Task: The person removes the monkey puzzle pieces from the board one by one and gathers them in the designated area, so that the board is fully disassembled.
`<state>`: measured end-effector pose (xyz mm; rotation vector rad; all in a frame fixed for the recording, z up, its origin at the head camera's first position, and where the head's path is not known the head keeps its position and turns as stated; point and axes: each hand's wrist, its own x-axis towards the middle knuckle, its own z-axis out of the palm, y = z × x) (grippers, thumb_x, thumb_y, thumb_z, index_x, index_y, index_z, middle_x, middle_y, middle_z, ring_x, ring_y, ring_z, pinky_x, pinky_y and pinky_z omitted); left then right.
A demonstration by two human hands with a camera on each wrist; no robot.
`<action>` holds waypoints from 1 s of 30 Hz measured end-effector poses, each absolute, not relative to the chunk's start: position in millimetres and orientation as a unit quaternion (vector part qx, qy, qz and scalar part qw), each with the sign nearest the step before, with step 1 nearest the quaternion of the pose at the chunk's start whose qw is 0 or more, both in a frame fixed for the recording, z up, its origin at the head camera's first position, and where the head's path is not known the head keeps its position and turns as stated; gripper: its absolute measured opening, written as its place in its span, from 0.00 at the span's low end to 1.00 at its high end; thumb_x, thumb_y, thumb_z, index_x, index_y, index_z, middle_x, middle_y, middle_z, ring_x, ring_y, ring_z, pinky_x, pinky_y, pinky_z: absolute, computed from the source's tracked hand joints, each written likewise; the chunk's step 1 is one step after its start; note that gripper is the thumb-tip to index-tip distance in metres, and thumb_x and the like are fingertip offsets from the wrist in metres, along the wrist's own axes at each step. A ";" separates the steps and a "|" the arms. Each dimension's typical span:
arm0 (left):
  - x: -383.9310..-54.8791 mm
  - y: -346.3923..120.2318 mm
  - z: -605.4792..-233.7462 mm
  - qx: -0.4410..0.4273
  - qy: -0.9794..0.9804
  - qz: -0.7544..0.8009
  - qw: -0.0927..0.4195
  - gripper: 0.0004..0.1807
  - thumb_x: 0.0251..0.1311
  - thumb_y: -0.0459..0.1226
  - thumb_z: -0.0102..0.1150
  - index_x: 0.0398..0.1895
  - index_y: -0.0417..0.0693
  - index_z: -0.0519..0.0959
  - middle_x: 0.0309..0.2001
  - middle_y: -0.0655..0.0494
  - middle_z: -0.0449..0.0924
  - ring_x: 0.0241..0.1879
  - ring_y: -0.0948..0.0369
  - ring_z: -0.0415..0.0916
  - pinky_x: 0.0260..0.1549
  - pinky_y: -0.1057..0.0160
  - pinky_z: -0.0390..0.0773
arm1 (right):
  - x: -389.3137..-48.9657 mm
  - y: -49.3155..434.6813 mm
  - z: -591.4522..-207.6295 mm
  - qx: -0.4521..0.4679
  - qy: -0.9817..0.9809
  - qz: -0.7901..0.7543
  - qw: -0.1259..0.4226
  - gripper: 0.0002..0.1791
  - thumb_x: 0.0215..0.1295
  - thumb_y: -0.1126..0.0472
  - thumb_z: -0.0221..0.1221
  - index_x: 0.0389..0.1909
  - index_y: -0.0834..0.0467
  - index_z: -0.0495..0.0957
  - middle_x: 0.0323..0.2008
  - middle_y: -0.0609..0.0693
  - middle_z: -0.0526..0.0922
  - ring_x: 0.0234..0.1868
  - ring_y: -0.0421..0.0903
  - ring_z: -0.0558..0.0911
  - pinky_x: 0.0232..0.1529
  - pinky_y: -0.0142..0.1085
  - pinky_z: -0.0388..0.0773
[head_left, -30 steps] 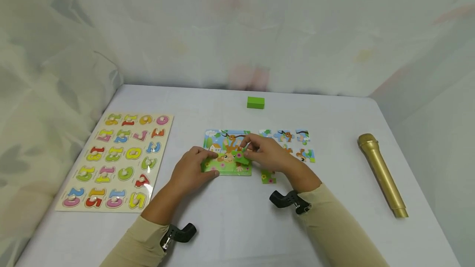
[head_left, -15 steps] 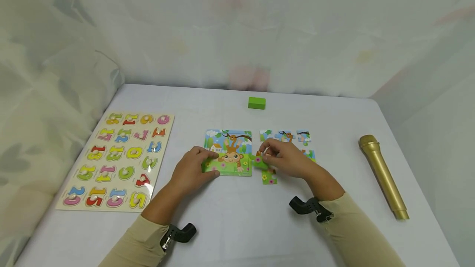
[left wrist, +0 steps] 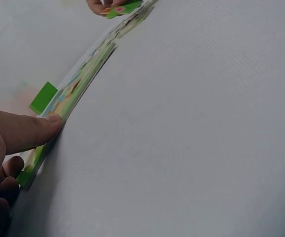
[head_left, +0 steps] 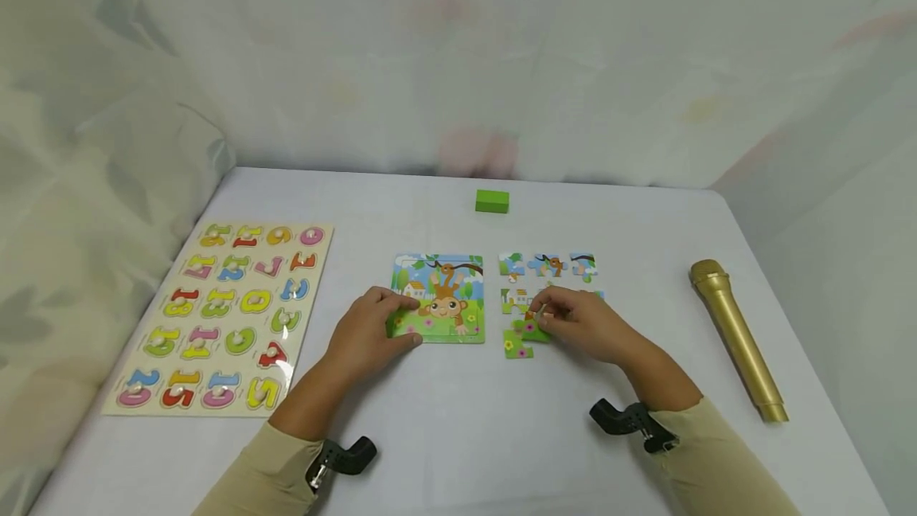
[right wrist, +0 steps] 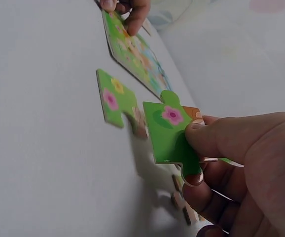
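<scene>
A square jigsaw board (head_left: 458,281) with a monkey picture lies mid-table. My left hand (head_left: 368,330) rests on its left side, thumb (left wrist: 49,123) and index finger touching the top near the front corner. To the right of the board, my right hand (head_left: 583,323) pinches a green jigsaw piece (right wrist: 167,123) with a pink flower and a bit of brown between thumb and fingers. The held piece is tilted just above the table, beside a green corner piece (head_left: 517,345) with flowers. Several other loose pieces (head_left: 550,265) lie in rows behind; the right hand hides some.
A number puzzle board (head_left: 222,317) with knobbed digits lies at the left. A green block (head_left: 492,201) sits toward the back of the white table (head_left: 458,436). On the far right lies a gold microphone (head_left: 738,341). Patterned curtains (head_left: 458,62) stand behind the table.
My right hand has carried the pinched jigsaw piece from over the monkey board rightward and nearer, to the loose pieces. My left hand has stayed on the board.
</scene>
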<state>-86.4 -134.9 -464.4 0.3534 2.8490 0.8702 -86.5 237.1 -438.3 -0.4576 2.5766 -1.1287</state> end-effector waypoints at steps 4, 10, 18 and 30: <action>-86.4 -134.6 -464.4 0.120 0.948 0.287 0.071 0.28 0.58 0.45 0.81 0.62 0.53 0.86 0.59 0.50 0.78 0.60 0.48 0.76 0.59 0.44 0.76 | -81.6 249.0 -439.0 -0.155 0.904 -0.372 0.140 0.08 0.76 0.62 0.63 0.46 0.44 0.85 0.38 0.40 0.82 0.42 0.44 0.79 0.46 0.40 0.77; -86.4 -134.4 -464.5 0.120 0.949 0.284 0.072 0.28 0.58 0.45 0.81 0.62 0.53 0.86 0.59 0.50 0.78 0.60 0.48 0.76 0.60 0.44 0.76 | -73.4 260.5 -439.1 -0.153 0.902 -0.377 0.143 0.07 0.76 0.62 0.65 0.47 0.47 0.85 0.38 0.41 0.82 0.42 0.43 0.79 0.44 0.35 0.77; -85.9 -135.4 -464.7 0.120 0.948 0.285 0.072 0.28 0.58 0.45 0.81 0.63 0.53 0.86 0.59 0.50 0.78 0.60 0.48 0.76 0.59 0.45 0.76 | -66.4 261.9 -445.8 -0.153 0.906 -0.374 0.128 0.08 0.74 0.65 0.66 0.45 0.48 0.85 0.36 0.40 0.83 0.36 0.41 0.77 0.39 0.34 0.76; -85.4 -135.1 -463.8 0.121 0.949 0.283 0.072 0.28 0.58 0.45 0.81 0.63 0.53 0.85 0.59 0.49 0.78 0.60 0.48 0.76 0.59 0.44 0.76 | -63.5 261.8 -455.0 -0.194 0.915 -0.350 0.057 0.12 0.68 0.70 0.69 0.45 0.50 0.87 0.36 0.40 0.81 0.36 0.38 0.75 0.39 0.35 0.76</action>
